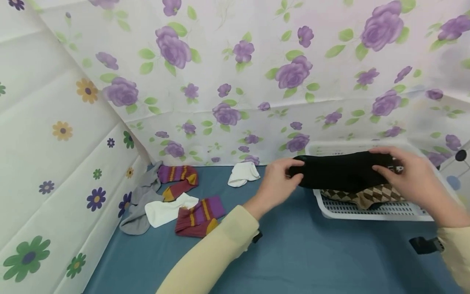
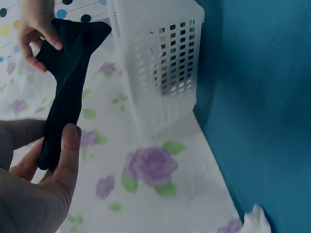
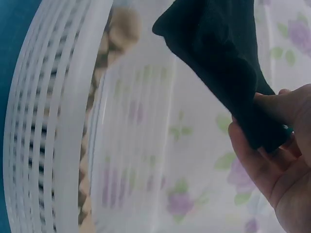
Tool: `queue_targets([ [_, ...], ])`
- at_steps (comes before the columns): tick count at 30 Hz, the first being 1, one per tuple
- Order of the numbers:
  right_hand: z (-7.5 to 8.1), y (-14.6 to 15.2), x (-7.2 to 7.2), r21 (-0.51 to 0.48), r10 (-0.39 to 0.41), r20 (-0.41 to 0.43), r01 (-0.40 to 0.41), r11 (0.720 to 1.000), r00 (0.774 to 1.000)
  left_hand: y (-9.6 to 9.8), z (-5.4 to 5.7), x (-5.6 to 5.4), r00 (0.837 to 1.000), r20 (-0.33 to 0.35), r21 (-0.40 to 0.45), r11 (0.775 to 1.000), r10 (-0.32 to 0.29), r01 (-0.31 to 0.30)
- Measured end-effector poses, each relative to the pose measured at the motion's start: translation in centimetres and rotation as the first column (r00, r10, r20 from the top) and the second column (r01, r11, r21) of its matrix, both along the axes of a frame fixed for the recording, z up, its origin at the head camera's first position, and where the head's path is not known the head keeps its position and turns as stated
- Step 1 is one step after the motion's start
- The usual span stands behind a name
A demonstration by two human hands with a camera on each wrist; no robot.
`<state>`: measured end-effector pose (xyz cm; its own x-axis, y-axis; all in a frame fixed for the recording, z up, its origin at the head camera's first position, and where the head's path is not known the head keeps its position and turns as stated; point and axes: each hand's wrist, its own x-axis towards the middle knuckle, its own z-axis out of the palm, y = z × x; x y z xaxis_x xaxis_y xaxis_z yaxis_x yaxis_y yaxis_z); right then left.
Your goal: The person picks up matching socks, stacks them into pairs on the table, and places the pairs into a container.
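- Black sock (image 1: 335, 171): held taut off the tabletop (image 1: 293, 253), spanning the gap between two hands and, in the head view, crossing in front of the white basket (image 1: 371, 215).
- Left grip (image 1: 273, 181): thumb and fingers pinch one end of the black sock. Right grip (image 1: 413, 175): pinches the other end, likewise between thumb and fingers.
- Technique, as judged: equal, gentle tension from both ends should straighten the fabric without stretching it; pinching near the edges leaves the middle free to lie smooth. Both ends are best kept level, clear of the basket rim, so that the cloth does not snag or twist.
- Material of the black sock: dark, matt, soft-looking knit, thin enough to crease; an angled corner juts from its otherwise long, narrow outline. Which end is the cuff cannot be told.
- Basket: pale, rigid, plastic-looking, with pierced walls and a smooth raised rim; a brown-and-cream checkered sock (image 1: 383, 194) lies inside, loosely rumpled.
- Left side of the tabletop: limp grey fabric (image 1: 141, 206), two striped socks (image 1: 200, 216) in purple, maroon and mustard, and a white sock (image 1: 170, 210), flat and overlapping in places; a small crumpled white piece (image 1: 243, 174) lies apart.
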<state>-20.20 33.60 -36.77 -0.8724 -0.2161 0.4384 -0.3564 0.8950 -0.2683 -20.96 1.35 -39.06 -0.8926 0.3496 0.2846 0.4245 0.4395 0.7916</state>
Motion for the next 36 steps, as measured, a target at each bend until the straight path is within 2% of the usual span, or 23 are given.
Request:
queue_targets([
  [3, -0.5, 1.4, -0.7, 0.068, -0.077, 0.075, 0.072, 0.995, 0.994, 2.3, -0.6, -0.6, 1.000, 0.007, -0.061, 0.998, -0.018, 0.019],
  [8, -2.0, 3.3, -2.1, 0.111, -0.134, 0.239, 0.110, 0.988, 0.962, 5.4, -1.7, -1.5, 0.994, 0.100, -0.160, 0.986, -0.037, 0.053],
  [12, -2.8, 4.6, -3.1, 0.159, -0.165, 0.319, 0.119, 0.980, 0.933, 7.3, -1.7, -2.1, 0.988, 0.152, -0.236, 0.970, -0.029, 0.065],
  [15, -3.2, 5.5, -3.9, 0.206, -0.188, 0.389, 0.113, 0.972, 0.902, 8.5, -1.4, -2.5, 0.984, 0.176, -0.297, 0.951, -0.030, 0.082],
  [18, -3.4, 6.3, -4.7, 0.238, -0.197, 0.451, 0.095, 0.966, 0.871, 9.7, -1.5, -2.7, 0.984, 0.171, -0.371, 0.922, -0.048, 0.109],
  [20, -3.7, 6.6, -5.0, 0.255, -0.182, 0.466, 0.066, 0.965, 0.866, 10.4, -1.9, -2.8, 0.988, 0.148, -0.433, 0.895, -0.051, 0.111],
  [21, -3.9, 6.8, -5.0, 0.248, -0.171, 0.489, 0.051, 0.967, 0.855, 10.8, -2.2, -2.8, 0.990, 0.129, -0.465, 0.878, -0.055, 0.109],
  [24, -4.6, 6.9, -5.3, 0.226, -0.119, 0.522, -0.003, 0.974, 0.845, 11.4, -2.9, -3.0, 0.995, 0.069, -0.554, 0.827, -0.073, 0.099],
  [27, -5.2, 6.8, -5.6, 0.209, -0.096, 0.548, -0.025, 0.978, 0.831, 11.9, -3.5, -3.1, 0.993, -0.004, -0.621, 0.779, -0.120, 0.091],
  [32, -5.5, 6.8, -6.0, 0.230, -0.097, 0.527, -0.032, 0.973, 0.844, 12.2, -4.0, -3.2, 0.984, -0.067, -0.692, 0.718, -0.163, 0.072],
  [36, -5.8, 6.8, -6.3, 0.250, -0.106, 0.509, -0.029, 0.968, 0.854, 12.6, -4.1, -3.4, 0.978, -0.092, -0.752, 0.657, -0.189, 0.056],
])
